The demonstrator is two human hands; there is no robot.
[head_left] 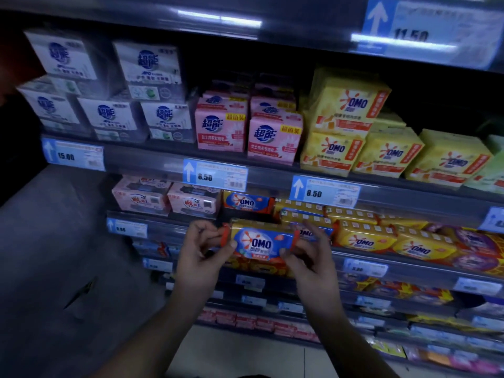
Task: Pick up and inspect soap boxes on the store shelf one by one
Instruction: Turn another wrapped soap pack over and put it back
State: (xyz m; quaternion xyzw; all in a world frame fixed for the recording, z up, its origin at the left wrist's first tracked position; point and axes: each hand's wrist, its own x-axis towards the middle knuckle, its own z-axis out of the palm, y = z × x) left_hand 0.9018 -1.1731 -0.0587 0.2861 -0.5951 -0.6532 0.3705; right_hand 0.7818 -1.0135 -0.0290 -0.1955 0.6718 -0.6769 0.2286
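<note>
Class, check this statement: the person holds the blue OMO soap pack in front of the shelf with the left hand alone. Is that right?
Not alone. The head view shows the left hand pinching one end of the blue OMO soap pack and the right hand pinching the other, in front of the shelf.

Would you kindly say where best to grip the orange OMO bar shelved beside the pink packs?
Probably its middle, from the front, fingers above, thumb below: the orange OMO bar lies broadside, ends hemmed by pink packs and yellow packs.
</note>
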